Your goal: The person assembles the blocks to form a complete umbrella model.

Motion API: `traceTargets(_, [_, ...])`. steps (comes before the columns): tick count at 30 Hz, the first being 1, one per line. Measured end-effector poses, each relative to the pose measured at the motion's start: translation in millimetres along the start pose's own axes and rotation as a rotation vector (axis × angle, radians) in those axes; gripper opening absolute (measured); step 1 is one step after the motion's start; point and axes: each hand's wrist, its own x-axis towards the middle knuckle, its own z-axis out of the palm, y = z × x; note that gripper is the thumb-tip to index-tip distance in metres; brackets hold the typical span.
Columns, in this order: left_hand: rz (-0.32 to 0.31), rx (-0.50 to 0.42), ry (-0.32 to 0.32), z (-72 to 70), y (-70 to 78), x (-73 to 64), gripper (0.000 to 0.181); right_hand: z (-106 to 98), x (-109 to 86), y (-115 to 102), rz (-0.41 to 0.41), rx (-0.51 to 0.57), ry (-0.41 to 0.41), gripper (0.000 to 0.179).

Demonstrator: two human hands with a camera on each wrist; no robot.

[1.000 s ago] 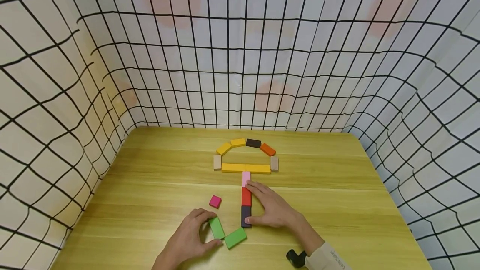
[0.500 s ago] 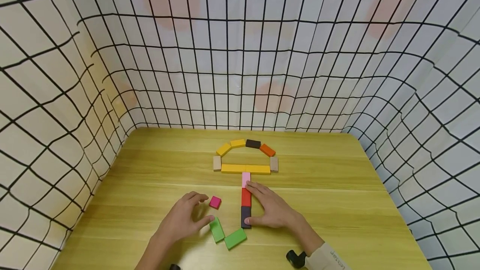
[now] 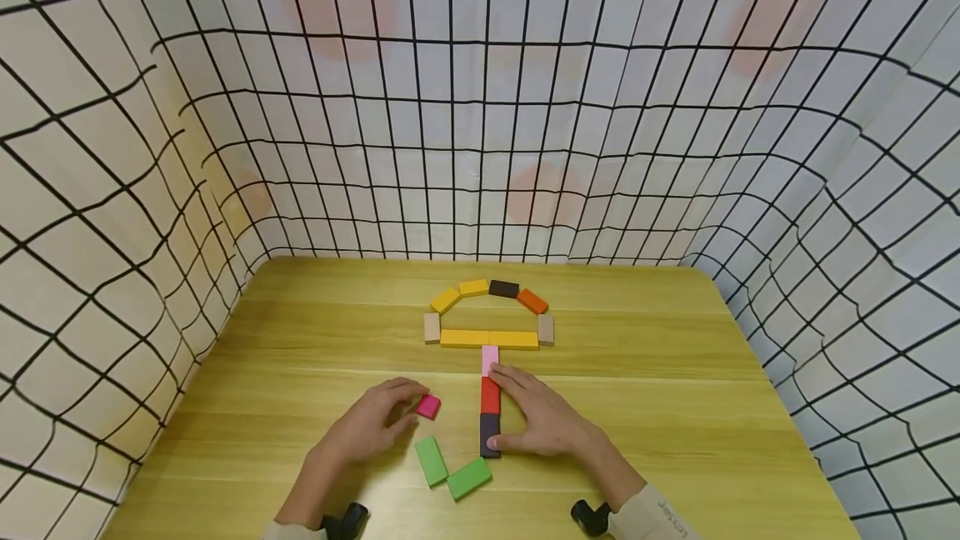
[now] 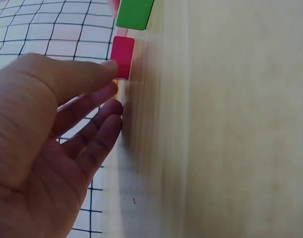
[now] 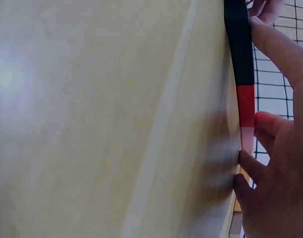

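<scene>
A small magenta block [image 3: 428, 407] lies on the table, left of a straight column of blocks. My left hand [image 3: 369, 423] is right beside it, index fingertip and thumb at its left side, fingers slightly bent. In the left wrist view, the thumb overlaps the magenta block [image 4: 122, 57], and the other fingers are spread apart. My right hand [image 3: 546, 419] lies along the column, its thumb on the dark block [image 3: 490, 433] and fingertips by the pink block [image 3: 490, 359]. Between these is a red block [image 3: 490, 395]. Two green blocks, one upright-slanted [image 3: 431, 462] and one tilted [image 3: 469, 478], meet in a V near the column's foot.
Beyond the column, two yellow bars [image 3: 465, 338] form a row, flanked by beige blocks [image 3: 432, 328]. An arch of yellow, dark and orange blocks [image 3: 532, 301] curves behind them. White walls with black netting [image 3: 480, 107] enclose the wooden table [image 3: 660, 407].
My left hand has left the left green block and moved forward to the magenta block. The right hand has stayed on the column.
</scene>
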Motion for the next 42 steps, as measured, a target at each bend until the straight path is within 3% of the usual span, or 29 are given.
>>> traceTargets(11, [0.008, -0.049, -0.009, 3.7, -4.4, 3.6, 0.034, 1.6, -0.3, 1.7, 0.01, -0.009, 0.003, 0.106])
traceTargets(22, [-0.073, -0.114, 0.003, 6.8, -4.9, -8.5, 0.026, 1.2, -1.9, 0.0, -0.008, 0.013, 0.018, 0.105])
traceTargets(42, [0.002, -0.107, 0.023, 7.3, -3.4, -17.8, 0.026, 1.5, -1.0, 2.1, 0.011, 0.006, 0.011, 0.105])
